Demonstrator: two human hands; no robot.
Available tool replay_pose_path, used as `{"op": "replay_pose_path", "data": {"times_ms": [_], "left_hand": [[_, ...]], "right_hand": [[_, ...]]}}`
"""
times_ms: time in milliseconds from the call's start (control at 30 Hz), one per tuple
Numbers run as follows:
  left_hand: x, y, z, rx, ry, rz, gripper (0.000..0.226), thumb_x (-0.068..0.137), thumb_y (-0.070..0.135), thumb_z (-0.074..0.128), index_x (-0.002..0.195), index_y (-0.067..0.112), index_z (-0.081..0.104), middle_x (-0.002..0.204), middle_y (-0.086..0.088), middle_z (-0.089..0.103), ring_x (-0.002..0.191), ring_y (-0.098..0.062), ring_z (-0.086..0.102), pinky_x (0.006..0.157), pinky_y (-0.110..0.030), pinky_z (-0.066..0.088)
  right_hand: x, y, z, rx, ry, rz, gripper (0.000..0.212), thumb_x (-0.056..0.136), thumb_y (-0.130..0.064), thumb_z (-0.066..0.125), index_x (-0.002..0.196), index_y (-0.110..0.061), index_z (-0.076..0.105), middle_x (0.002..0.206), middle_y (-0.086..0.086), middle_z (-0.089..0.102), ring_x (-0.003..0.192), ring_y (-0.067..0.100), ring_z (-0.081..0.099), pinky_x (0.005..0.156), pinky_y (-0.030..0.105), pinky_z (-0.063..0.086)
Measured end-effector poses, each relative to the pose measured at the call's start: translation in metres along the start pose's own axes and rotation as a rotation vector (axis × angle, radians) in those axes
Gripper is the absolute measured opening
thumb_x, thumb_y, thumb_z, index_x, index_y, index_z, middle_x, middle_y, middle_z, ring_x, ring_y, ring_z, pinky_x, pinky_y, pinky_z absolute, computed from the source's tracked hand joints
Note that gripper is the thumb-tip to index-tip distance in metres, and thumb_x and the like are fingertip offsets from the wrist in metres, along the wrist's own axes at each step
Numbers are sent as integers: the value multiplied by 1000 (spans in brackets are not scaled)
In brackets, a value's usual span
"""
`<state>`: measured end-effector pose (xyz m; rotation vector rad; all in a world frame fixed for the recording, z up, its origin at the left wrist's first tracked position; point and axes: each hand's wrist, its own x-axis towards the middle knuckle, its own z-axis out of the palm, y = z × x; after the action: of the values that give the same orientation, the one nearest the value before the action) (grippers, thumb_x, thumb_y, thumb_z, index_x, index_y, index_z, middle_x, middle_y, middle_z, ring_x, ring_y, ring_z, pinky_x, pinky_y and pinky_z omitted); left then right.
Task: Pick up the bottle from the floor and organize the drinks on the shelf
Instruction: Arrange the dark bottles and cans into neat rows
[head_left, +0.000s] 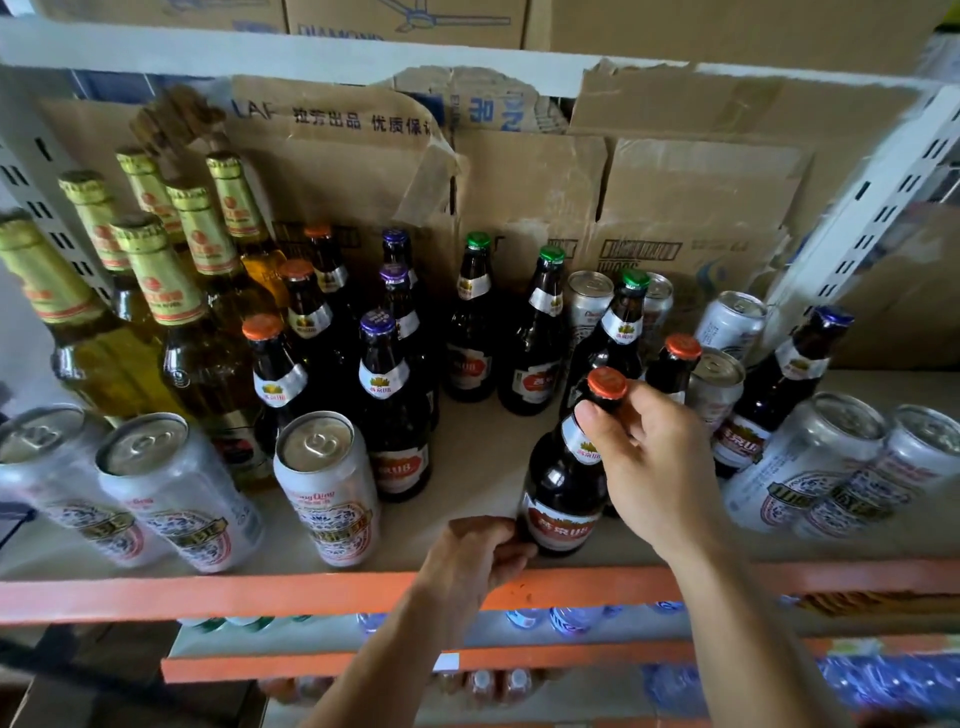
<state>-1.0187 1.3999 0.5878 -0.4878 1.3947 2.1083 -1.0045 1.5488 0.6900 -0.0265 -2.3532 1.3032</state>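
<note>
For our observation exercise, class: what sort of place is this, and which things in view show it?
Probably a small shop or stockroom. A metal shelf with an orange rail holds many beer bottles and cans, cardboard cartons line its back, and the left hand and right hand hold an orange-capped bottle.

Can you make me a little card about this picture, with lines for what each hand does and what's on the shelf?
Right hand: grips the bottle by its neck, under the orange cap
Left hand: holds the bottle's base
Bottle pose: tilted, by the front edge of the shelf
To its left: cans
At the back: cardboard
</note>
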Motion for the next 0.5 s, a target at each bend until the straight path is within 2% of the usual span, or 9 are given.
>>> {"op": "replay_pose_path", "data": {"times_ms": [100, 133, 200, 367, 500], "left_hand": [[-1, 2, 1, -12, 0, -9, 20, 90, -2, 47, 79, -1, 64, 67, -12, 71, 65, -18, 71, 60, -23, 57], [-1, 2, 1, -16, 0, -12, 20, 90, -1, 47, 79, -1, 64, 67, -11, 71, 65, -17, 71, 60, -23, 57], [-2, 2, -1, -6, -15, -15, 20, 91, 0, 48, 80, 1, 64, 70, -9, 72, 70, -17, 72, 63, -23, 56], [0, -1, -8, -12, -72, -56, 17, 90, 2, 49, 84, 0, 65, 73, -9, 74, 76, -16, 73, 64, -21, 56], [5, 0, -10, -34, -90, -90, 22, 90, -2, 49, 74, 1, 65, 67, -12, 72, 67, -18, 73, 62, -25, 56]], "right_hand": [[1, -4, 7, -3, 15, -7, 6, 91, -29, 62, 89, -23, 63, 69, -11, 63, 68, 5, 59, 65, 25, 45], [1, -5, 9, -4, 17, -6, 1, 91, -29, 61, 91, -28, 61, 69, -15, 63, 67, 2, 58, 64, 17, 43], [3, -8, 16, 1, 25, -5, 7, 93, -27, 59, 93, -34, 58, 77, -25, 63, 70, -5, 58, 65, 8, 40], [9, -8, 29, 4, 66, 27, 14, 94, -28, 58, 93, -42, 56, 83, -32, 62, 76, -10, 58, 67, 3, 39], [11, -4, 31, -6, 77, 46, 6, 94, -31, 56, 98, -32, 59, 86, -25, 65, 77, -4, 60, 67, 8, 41]]}}
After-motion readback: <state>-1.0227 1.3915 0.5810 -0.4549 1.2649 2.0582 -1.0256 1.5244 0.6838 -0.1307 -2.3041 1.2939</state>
